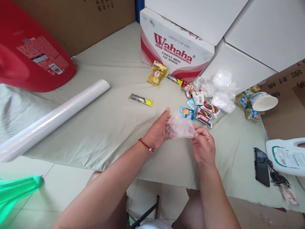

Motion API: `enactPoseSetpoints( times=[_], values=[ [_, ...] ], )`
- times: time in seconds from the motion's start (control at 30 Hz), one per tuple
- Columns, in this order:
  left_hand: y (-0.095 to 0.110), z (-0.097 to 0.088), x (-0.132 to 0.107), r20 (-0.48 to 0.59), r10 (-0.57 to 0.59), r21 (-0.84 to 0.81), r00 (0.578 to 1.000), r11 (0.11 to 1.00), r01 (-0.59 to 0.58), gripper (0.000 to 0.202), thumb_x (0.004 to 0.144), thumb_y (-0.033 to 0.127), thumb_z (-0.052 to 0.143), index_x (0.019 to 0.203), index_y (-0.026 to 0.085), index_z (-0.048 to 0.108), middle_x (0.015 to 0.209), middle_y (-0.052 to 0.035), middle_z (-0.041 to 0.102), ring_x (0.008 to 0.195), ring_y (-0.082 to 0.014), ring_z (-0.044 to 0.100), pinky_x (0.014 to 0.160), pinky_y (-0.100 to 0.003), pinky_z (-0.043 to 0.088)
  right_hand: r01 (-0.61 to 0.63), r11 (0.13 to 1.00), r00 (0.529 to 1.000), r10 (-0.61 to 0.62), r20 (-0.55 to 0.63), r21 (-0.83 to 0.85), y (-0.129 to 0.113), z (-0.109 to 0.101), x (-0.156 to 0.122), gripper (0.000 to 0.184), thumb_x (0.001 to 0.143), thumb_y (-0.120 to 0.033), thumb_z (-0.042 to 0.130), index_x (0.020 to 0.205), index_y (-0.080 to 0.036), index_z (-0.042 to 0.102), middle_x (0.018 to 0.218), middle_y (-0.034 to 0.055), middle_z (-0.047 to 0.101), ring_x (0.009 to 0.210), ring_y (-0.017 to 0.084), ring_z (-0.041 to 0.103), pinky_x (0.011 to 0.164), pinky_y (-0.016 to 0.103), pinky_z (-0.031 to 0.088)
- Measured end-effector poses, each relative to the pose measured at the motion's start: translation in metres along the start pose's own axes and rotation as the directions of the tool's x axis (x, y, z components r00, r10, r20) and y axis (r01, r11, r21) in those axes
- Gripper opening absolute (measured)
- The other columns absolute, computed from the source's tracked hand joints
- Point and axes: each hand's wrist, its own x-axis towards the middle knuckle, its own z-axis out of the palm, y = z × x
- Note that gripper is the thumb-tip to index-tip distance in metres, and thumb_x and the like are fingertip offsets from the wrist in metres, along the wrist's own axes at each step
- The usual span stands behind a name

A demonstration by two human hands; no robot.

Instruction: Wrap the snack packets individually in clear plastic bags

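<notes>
A crumpled piece of clear plastic film [182, 125] is stretched between my two hands above the cloth-covered table [114, 127]. My left hand [157, 128], with a red cord bracelet at the wrist, is closed on its left side, thumb pointing up. Pinched at its lower right corner are the fingers of my right hand [204, 144]. Just behind the film lies a blue snack packet [187, 113], partly covered by it. Dark red snack packets [204, 116] lie beyond my right hand. A yellow-and-dark stick packet [140, 99] lies apart, behind my left hand.
A long roll of clear film [57, 117] lies at left near a red jug [35, 54]. Behind stands a Wahaha carton [176, 47]. Wadded clear plastic [221, 90], a tipped paper cup [264, 101], a phone [261, 167] and a white bottle [286, 156] are at right.
</notes>
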Motion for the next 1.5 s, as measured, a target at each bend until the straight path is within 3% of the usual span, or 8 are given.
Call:
enactPoseSetpoints(
  times=[0.13, 0.33, 0.47, 0.63, 0.77, 0.9, 1.17, 1.5],
  values=[
    [0.003, 0.001, -0.003, 0.038, 0.03, 0.115, 0.999, 0.993, -0.035, 0.054, 0.067, 0.066, 0.082, 0.088, 0.019, 0.064, 0.084, -0.0002, 0.062, 0.074, -0.0131, 0.059, 0.063, -0.024, 0.046, 0.086, 0.992, 0.996, -0.083, 0.039, -0.089, -0.002, 0.0, -0.005, 0.009, 0.08, -0.02, 0.07, 0.071, -0.021, 0.067, 0.108, 0.0042, 0.073, 0.103, 0.021, 0.064, 0.088, 0.034, 0.048],
    [0.005, -0.003, -0.001, 0.063, -0.007, 0.203, 0.998, 0.979, -0.006, 0.042, 0.062, 0.049, 0.087, 0.069, 0.015, 0.062, 0.067, 0.0017, 0.057, 0.06, -0.0098, 0.051, 0.057, -0.024, 0.037, -0.07, 0.995, 0.989, 0.078, -0.122, 0.071, 0.0, -0.016, 0.006, 0.013, 0.072, -0.025, 0.076, 0.07, -0.02, 0.063, 0.082, -0.0001, 0.065, 0.072, 0.013, 0.058, 0.068, 0.027, 0.05],
    [0.006, -0.003, 0.002, 0.015, 0.006, 0.191, 1.0, 0.982, -0.009, 0.035, 0.066, 0.044, 0.082, 0.067, 0.017, 0.06, 0.067, 0.0024, 0.056, 0.059, -0.0103, 0.05, 0.056, -0.025, 0.036, -0.107, 0.977, 0.985, 0.079, -0.156, -0.186, 0.004, -0.025, 0.008, 0.026, 0.076, -0.035, 0.079, 0.096, -0.022, 0.067, 0.096, 0.0036, 0.067, 0.086, 0.019, 0.062, 0.081, 0.036, 0.056],
    [0.003, 0.0, 0.004, -0.003, 0.064, 0.295, 0.998, 0.953, -0.061, 0.034, 0.072, 0.043, 0.077, 0.063, 0.019, 0.055, 0.062, 0.0044, 0.049, 0.056, -0.0092, 0.042, 0.053, -0.024, 0.03, 0.382, 0.539, 0.905, -0.383, 0.185, -0.751, 0.0, -0.022, -0.001, 0.059, 0.083, -0.034, 0.075, 0.139, -0.031, 0.057, 0.157, 0.0105, 0.041, 0.14, 0.031, 0.044, 0.111, 0.053, 0.043],
    [-0.002, 0.001, 0.005, 0.047, 0.083, 0.297, 0.995, 0.95, -0.093, 0.037, 0.075, 0.049, 0.074, 0.065, 0.019, 0.056, 0.064, 0.003, 0.052, 0.06, -0.0114, 0.045, 0.057, -0.025, 0.034, 0.562, 0.307, 0.798, -0.445, 0.406, -0.768, -0.003, -0.02, -0.004, 0.02, 0.09, -0.025, 0.069, 0.106, -0.035, 0.076, 0.148, 0.0045, 0.053, 0.142, 0.03, 0.041, 0.118, 0.054, 0.033],
    [-0.003, 0.001, 0.005, -0.022, 0.127, 0.329, 0.992, 0.938, -0.113, 0.045, 0.081, 0.06, 0.068, 0.063, 0.021, 0.054, 0.059, 0.0029, 0.049, 0.055, -0.0127, 0.043, 0.056, -0.027, 0.034, 0.533, 0.433, 0.826, -0.452, 0.337, -0.727, -0.004, -0.021, -0.003, 0.014, 0.093, -0.024, 0.066, 0.097, -0.033, 0.077, 0.106, 0.0042, 0.074, 0.125, 0.027, 0.054, 0.109, 0.047, 0.042],
    [0.001, -0.001, 0.006, -0.098, 0.219, 0.524, 0.971, 0.84, -0.137, 0.073, 0.086, 0.083, 0.041, 0.052, 0.021, 0.057, 0.043, 0.0032, 0.031, 0.044, -0.0117, 0.026, 0.051, -0.032, 0.02, 0.131, 0.86, 0.989, -0.15, 0.0, -0.493, -0.005, -0.021, -0.006, 0.02, 0.093, -0.043, 0.068, 0.091, -0.023, 0.073, 0.073, -0.0011, 0.065, 0.07, 0.016, 0.058, 0.071, 0.03, 0.046],
    [0.006, 0.004, -0.001, 0.108, 0.149, 0.442, 0.983, 0.878, -0.182, 0.07, 0.082, 0.083, 0.048, 0.085, 0.017, 0.073, 0.083, -0.0054, 0.066, 0.081, -0.0189, 0.057, 0.074, -0.03, 0.042, 0.071, 0.894, 0.984, -0.135, -0.113, -0.443, -0.005, -0.027, -0.004, 0.026, 0.088, -0.047, 0.072, 0.088, -0.022, 0.074, 0.069, -0.0017, 0.062, 0.064, 0.014, 0.053, 0.064, 0.028, 0.043]
  ],
)
